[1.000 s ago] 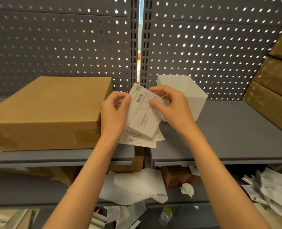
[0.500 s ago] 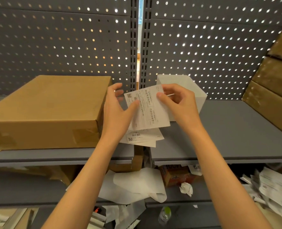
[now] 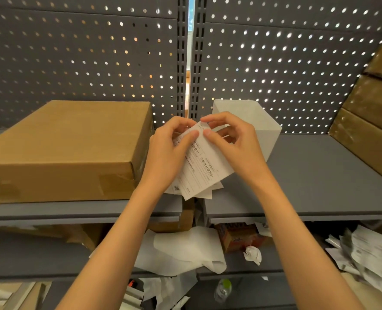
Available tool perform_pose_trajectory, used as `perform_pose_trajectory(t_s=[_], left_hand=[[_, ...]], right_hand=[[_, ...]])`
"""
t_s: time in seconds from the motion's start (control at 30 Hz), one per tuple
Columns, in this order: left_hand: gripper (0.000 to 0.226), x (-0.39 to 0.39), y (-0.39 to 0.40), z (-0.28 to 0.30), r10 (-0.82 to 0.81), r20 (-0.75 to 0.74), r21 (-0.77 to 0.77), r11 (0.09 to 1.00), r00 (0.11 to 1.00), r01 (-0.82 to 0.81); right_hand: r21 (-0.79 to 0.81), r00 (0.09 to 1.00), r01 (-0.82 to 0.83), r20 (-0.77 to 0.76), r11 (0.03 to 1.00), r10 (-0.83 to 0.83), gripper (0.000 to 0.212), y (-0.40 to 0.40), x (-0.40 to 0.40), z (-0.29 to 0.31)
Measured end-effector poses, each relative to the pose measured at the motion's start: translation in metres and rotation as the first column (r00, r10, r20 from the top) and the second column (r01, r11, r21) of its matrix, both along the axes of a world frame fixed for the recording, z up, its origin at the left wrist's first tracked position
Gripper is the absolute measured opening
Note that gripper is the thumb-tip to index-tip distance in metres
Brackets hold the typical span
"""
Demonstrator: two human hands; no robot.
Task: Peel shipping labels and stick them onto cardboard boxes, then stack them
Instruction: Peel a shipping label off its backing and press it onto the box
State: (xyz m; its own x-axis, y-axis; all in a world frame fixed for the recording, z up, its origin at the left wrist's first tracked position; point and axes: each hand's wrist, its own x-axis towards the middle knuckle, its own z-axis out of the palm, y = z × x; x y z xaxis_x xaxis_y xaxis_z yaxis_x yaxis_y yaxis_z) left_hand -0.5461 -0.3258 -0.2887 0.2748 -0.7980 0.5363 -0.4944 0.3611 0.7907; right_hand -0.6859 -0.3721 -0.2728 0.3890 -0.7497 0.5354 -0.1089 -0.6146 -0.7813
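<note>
I've turned the label sheet (image 3: 204,166) upright again, and now my left hand (image 3: 169,157) and right hand (image 3: 234,144) both pinch its top corner above the shelf's (image 3: 319,175) front edge, beside the cardboard box (image 3: 69,142), apparently starting the peel.

Hidden corners and unreadable print

The hands (image 3: 204,151) cover the shipping labels' (image 3: 204,173) upper part; their print is too small to read. The stacked boxes (image 3: 373,113) run off the right edge, and the white bin (image 3: 263,124) is half hidden.
</note>
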Motion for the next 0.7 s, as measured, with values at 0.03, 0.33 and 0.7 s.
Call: perform_pose_trajectory(t_s=[0.03, 0.33, 0.7], left_hand=[[0.015, 0.0003, -0.0001, -0.0005, 0.002, -0.002, 0.005, 1.0, 1.0, -0.002], [0.014, 0.004, -0.0003, 0.0, -0.001, -0.003, -0.003, 1.0, 1.0, 0.001], [0.013, 0.0067, -0.0016, 0.0005, -0.018, 0.013, -0.006, 1.0, 1.0, 0.018]], right_hand=[[0.008, 1.0, 0.0, -0.004, 1.0, 0.0, 0.018, -0.0004, 0.0001, -0.0005], [0.02, 1.0, -0.004, -0.005, 1.0, 0.004, 0.02, -0.0021, 0.0041, -0.0012], [0.035, 1.0, 0.004, -0.005, 0.999, -0.004, 0.019, -0.0006, 0.0062, -0.0003]])
